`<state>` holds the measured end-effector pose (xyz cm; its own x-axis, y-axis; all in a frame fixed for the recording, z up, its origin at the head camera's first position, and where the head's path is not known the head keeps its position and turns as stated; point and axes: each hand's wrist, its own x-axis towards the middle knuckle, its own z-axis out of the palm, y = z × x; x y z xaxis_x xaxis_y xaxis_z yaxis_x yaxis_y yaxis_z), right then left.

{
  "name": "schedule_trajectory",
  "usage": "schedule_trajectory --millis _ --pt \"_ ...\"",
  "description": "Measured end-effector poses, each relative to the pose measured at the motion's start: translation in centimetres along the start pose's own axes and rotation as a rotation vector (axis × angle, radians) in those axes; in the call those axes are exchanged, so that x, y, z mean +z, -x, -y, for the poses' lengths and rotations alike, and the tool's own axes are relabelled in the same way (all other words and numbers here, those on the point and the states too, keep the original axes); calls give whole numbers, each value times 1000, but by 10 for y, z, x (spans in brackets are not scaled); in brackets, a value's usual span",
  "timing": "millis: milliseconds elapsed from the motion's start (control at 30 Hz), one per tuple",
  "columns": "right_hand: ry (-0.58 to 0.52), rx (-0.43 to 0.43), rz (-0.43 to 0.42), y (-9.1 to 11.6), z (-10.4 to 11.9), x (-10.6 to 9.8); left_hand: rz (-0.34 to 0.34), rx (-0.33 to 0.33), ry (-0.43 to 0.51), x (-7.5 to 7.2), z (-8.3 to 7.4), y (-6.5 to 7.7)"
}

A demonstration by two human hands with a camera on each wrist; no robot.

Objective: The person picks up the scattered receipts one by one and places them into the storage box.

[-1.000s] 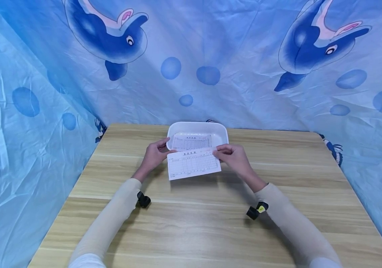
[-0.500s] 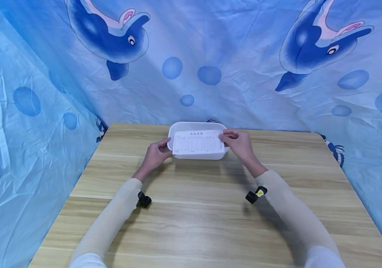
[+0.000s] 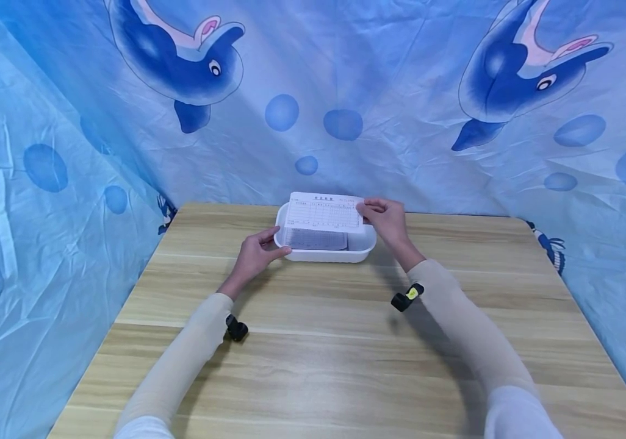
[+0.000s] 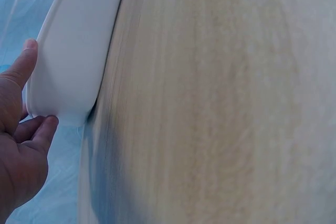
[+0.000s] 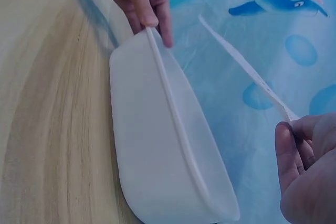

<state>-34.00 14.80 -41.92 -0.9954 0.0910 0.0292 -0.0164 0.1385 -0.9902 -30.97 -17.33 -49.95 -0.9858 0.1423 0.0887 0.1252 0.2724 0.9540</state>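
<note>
A white plastic tub (image 3: pixel 324 256) stands near the back edge of the table, with a printed form (image 3: pixel 315 239) lying inside it. My right hand (image 3: pixel 387 222) pinches the right edge of another white printed form sheet (image 3: pixel 324 212), held raised above the tub's far side. In the right wrist view that sheet (image 5: pixel 244 66) shows nearly edge-on, apart from the tub (image 5: pixel 152 129). My left hand (image 3: pixel 255 256) grips the tub's left end, thumb on the near rim and fingers at the side, as the left wrist view of the hand (image 4: pixel 23 135) also shows.
The wood-grain table (image 3: pixel 313 366) spreads in front of the tub. Blue cloth with printed dolphins (image 3: pixel 203 67) hangs behind and at the sides, close behind the tub. Small black cameras (image 3: pixel 236 329) are strapped to both sleeves.
My right hand has carried the form sheet from in front of the tub up and away, to above its far side. My left hand no longer touches the sheet and stays at the tub's left end.
</note>
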Motion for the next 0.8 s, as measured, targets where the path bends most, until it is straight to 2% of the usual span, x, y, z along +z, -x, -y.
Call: schedule_trajectory --millis 367,667,800 --pt "41 50 7 -19 -18 15 5 -4 -1 -1 -1 0" --pt "206 80 9 -21 -26 28 14 -10 9 -2 0 -1" --pt "228 81 24 -23 -29 32 14 -14 8 -2 0 -2"
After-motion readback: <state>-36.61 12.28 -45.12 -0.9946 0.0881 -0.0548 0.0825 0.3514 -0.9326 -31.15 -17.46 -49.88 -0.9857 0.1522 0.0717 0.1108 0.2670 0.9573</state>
